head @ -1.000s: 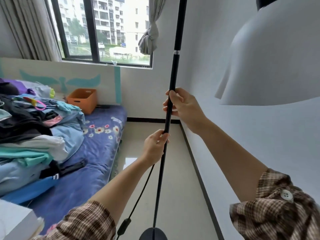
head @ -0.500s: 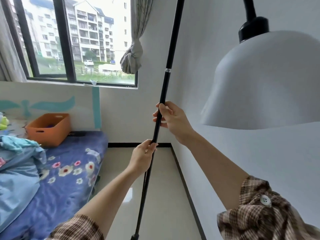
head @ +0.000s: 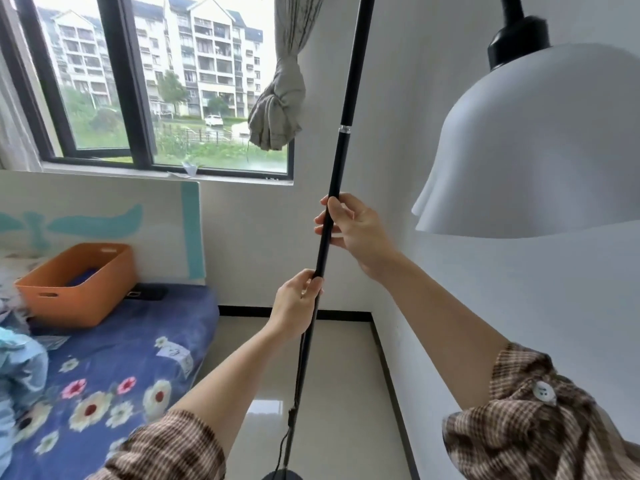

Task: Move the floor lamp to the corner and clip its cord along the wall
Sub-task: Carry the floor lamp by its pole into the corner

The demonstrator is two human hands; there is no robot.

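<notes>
The floor lamp has a thin black pole (head: 346,109) that runs up the middle of the view and tilts to the right. Its white bell shade (head: 540,147) hangs at the upper right. My right hand (head: 353,230) grips the pole higher up. Lower down, my left hand (head: 298,303) is closed around the same pole. The black cord (head: 289,424) with an inline switch hangs beside the pole's lower part. A sliver of the round black base (head: 282,475) shows at the bottom edge. The room corner (head: 370,311) lies ahead on the floor.
A bed with a blue flowered sheet (head: 114,382) fills the left side, with an orange bin (head: 76,282) on it. A knotted grey curtain (head: 277,109) hangs by the window (head: 166,81). Tiled floor (head: 332,393) runs between bed and right wall (head: 519,306), edged by black baseboard.
The view has swung right and up, so the pile of clothes left the frame and the corner came closer. Both hands keep their hold on the pole.
</notes>
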